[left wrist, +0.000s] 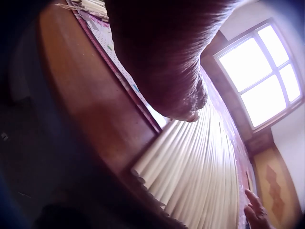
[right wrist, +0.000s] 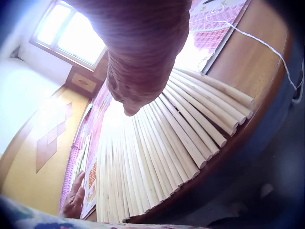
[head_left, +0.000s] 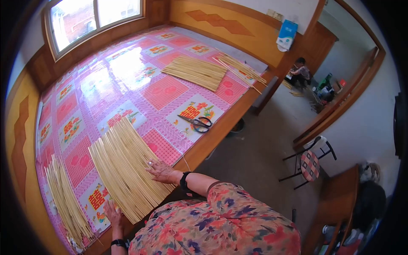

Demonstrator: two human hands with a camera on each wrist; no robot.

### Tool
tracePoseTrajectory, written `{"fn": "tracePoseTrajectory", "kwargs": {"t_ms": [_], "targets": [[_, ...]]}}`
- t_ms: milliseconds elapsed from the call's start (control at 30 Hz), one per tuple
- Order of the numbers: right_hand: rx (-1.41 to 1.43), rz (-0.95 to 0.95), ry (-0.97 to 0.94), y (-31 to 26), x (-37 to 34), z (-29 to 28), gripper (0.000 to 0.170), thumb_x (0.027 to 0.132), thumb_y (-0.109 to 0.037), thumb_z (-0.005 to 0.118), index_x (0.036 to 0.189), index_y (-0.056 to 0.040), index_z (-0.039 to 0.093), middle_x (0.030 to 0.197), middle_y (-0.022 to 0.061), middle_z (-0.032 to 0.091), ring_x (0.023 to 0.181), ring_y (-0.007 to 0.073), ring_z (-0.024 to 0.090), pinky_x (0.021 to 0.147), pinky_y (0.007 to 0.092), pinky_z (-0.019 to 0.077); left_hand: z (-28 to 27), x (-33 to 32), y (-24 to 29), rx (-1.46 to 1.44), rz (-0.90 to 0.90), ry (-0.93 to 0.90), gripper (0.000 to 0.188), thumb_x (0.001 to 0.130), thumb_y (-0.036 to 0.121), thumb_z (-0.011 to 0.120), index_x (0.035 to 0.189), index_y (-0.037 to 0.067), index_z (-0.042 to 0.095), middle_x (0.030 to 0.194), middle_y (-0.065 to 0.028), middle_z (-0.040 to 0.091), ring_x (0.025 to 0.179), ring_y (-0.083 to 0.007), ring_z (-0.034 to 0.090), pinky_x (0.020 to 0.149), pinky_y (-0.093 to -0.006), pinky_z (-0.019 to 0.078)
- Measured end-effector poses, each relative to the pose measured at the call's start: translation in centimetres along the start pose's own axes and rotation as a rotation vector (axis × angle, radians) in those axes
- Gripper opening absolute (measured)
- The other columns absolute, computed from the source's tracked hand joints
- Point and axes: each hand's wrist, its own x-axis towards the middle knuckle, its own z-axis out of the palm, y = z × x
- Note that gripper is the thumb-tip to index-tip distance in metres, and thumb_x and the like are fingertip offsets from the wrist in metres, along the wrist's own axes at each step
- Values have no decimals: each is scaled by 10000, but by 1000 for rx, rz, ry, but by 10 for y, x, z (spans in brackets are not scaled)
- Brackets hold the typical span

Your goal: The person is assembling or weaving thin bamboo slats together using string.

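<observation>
A sheet of pale thin sticks (head_left: 125, 170) laid side by side spreads over the table, its near ends by the wooden edge. My right hand (head_left: 161, 171) rests on the right side of these sticks, fingers extended. At their left side is my left hand (head_left: 113, 214), its fingers pointing forward and holding nothing. A looser bundle of sticks (head_left: 68, 199) lies farther left. In the right wrist view, the round cut ends of the sticks (right wrist: 157, 157) fan along the table edge, and the right fingertips are partly hidden behind the wrist.
Black-handled scissors (head_left: 196, 123) and a white string (right wrist: 259, 40) lie on the patterned tablecloth (head_left: 165, 91). Another stick sheet (head_left: 193, 72) and loose sticks (head_left: 242, 68) lie at the far right. A chair (head_left: 309, 165) stands on the floor; a seated person (head_left: 301, 71) is beyond the doorway.
</observation>
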Motion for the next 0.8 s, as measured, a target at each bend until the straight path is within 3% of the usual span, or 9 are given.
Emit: {"fn": "tracePoseTrajectory", "kwargs": {"t_ms": [67,167,267,467,800], "targets": [[14,0,28,1,3,0,538,830,-357,492,1291,-115,358,1381,174,241,1296,326,183,1030,488,164,-10,14,30,-40,84,26,612,786,200,542,1329,83,284,1417,-138,175,1322,-281,129,1055,-464,83],[-32,2,-91,-3,1,0,580,816,-389,491,1305,-120,331,1412,151,178,1315,318,131,1034,505,130,-16,28,61,2,124,-119,660,786,242,549,1347,86,239,1428,-144,130,1325,-287,101,1062,-461,59],[19,8,-42,3,-1,5,562,815,-359,513,1299,-118,357,1397,156,217,1310,319,145,1034,497,155,-19,31,74,-24,152,-186,657,785,254,544,1345,80,247,1427,-152,128,1326,-289,94,1066,-453,46],[64,50,-48,16,-4,6,567,810,-354,506,1300,-127,334,1366,165,264,1288,335,186,1034,479,154,-7,30,62,-79,130,-231,656,766,261,543,1334,73,275,1425,-155,139,1325,-296,94,1067,-454,35],[76,50,-45,22,0,15,578,792,-356,509,1299,-132,347,1389,159,228,1301,315,171,1051,466,115,0,26,59,-68,189,-162,640,774,299,502,1334,83,280,1423,-147,158,1322,-304,113,1061,-476,56]]}}
